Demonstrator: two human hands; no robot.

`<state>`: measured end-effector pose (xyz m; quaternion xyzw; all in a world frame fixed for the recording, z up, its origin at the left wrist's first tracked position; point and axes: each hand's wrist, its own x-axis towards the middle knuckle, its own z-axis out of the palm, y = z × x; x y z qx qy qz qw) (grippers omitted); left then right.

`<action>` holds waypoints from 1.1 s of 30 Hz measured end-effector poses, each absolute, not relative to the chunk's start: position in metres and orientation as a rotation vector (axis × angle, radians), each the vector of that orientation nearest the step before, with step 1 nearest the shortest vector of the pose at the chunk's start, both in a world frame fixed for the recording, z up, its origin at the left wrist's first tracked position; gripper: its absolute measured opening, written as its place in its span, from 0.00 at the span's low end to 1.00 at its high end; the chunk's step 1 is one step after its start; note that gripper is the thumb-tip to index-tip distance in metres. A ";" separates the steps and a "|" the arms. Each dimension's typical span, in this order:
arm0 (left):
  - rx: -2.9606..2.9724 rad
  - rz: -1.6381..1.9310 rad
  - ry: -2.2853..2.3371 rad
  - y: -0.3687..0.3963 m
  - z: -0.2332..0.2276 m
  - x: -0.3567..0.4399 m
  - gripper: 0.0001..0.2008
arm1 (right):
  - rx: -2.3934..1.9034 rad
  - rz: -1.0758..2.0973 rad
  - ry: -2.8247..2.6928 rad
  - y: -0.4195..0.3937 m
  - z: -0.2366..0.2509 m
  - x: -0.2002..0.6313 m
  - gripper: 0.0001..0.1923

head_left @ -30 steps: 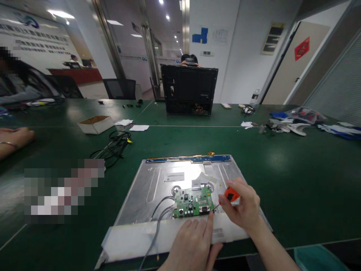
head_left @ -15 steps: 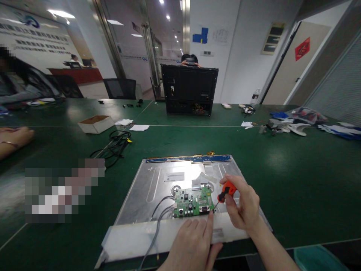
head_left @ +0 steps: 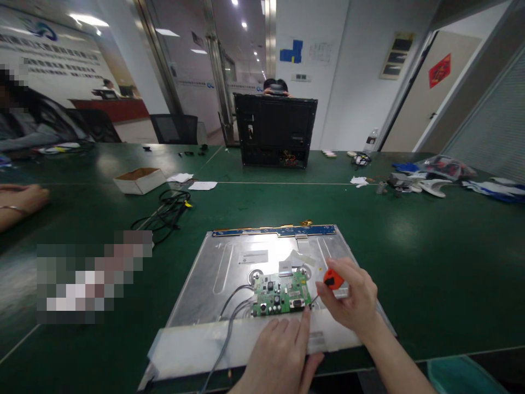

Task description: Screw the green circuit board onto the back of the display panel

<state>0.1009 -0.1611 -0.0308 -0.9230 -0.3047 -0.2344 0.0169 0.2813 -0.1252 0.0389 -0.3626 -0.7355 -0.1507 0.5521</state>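
A silver metal panel [head_left: 229,262] lies flat on the green table in front of me, with a small green circuit board [head_left: 281,298] on it and grey cables [head_left: 229,323] leading off the board's left side. My right hand [head_left: 353,303] grips an orange-handled screwdriver [head_left: 332,279], whose tip meets the board's lower right corner. My left hand [head_left: 283,353] lies flat on the panel's white near edge, its index finger reaching to that same corner.
A black computer case [head_left: 275,131] stands at the far side. A cardboard box [head_left: 139,180] and coiled black cables [head_left: 168,210] lie to the left, with tools and bags [head_left: 426,178] at the right. Another person's hand [head_left: 20,200] rests at the left edge.
The screwdriver handle has turned in my right hand's fingers, tilting up and then back down. My left hand has stayed put.
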 end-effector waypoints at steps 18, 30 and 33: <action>-2.867 -0.735 -0.949 -0.161 -0.028 0.101 0.22 | -0.866 -0.368 -1.718 -0.126 0.032 0.284 0.23; -2.881 -0.713 -0.953 -0.162 -0.032 0.100 0.22 | -0.874 -0.217 -1.761 -0.129 0.034 0.286 0.22; -2.900 -0.716 -0.958 -0.162 -0.031 0.100 0.22 | -0.900 -0.206 -1.743 -0.130 0.033 0.287 0.23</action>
